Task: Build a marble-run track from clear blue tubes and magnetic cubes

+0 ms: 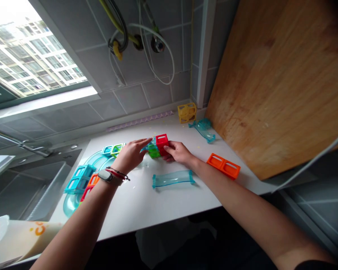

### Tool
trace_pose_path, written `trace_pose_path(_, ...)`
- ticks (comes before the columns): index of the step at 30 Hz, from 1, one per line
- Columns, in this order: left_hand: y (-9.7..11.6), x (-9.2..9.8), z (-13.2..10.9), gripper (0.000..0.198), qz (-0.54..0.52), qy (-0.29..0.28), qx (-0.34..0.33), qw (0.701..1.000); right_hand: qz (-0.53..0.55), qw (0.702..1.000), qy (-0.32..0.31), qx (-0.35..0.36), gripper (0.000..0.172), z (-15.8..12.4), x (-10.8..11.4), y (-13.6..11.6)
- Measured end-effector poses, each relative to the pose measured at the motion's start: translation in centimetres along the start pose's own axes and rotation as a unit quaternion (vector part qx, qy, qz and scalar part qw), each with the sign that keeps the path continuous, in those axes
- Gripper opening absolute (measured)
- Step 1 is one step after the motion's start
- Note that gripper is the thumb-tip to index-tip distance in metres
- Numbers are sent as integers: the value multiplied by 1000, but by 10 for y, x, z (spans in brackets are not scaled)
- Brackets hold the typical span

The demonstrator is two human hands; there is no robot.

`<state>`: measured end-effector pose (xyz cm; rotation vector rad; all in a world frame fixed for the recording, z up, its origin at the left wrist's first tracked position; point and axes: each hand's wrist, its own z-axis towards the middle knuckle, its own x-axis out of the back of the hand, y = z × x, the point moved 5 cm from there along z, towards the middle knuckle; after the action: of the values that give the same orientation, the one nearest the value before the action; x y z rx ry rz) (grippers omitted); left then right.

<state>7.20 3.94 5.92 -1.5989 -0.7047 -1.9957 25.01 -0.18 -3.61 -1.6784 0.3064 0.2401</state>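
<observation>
My right hand (pixel 178 153) is closed around a red cube frame (pixel 161 140), its thumb on the near face. A green see-through cube (pixel 154 151) sits against the red one's left side. From the left, my left hand (pixel 133 153) grips a clear blue track piece (pixel 150 144) beside the cubes, fingers over it and thumb below; much of this piece is hidden. In front of both hands, a long clear blue track piece (pixel 173 179) lies on the white counter (pixel 135 206). Two joined orange cube frames (pixel 223 165) rest near my right forearm.
Left on the counter is a curved blue track (pixel 71 203) with blue cubes (pixel 80 178). At the back stand yellow cube frames (pixel 187 113) near another blue track piece (pixel 203 130). A sink (pixel 59 165) adjoins at left; a wooden board (pixel 278 82) leans at right.
</observation>
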Motion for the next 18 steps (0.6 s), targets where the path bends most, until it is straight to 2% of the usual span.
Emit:
trace_pose_path(4, -6, 1, 1, 50, -12, -1, -2, 1000, -29, 996, 73, 39, 7, 2, 16, -4)
trace_pose_path(7, -9, 2, 4, 50, -15, -16, -2, 1000, -28, 994, 83, 62, 11, 2, 17, -6)
trace_pose_path(12, -8, 10, 6, 56, -11, -28, -3, 1000, -4, 994, 99, 39, 18, 0, 16, -9)
trace_pose_path(15, 0, 23, 0, 64, -20, 17, 2, 1000, 15, 995, 90, 32, 20, -5, 16, -15)
trace_pose_path(18, 17, 37, -12, 52, -73, 98, 8, 993, 56, 996, 67, 21, 25, -10, 16, -20)
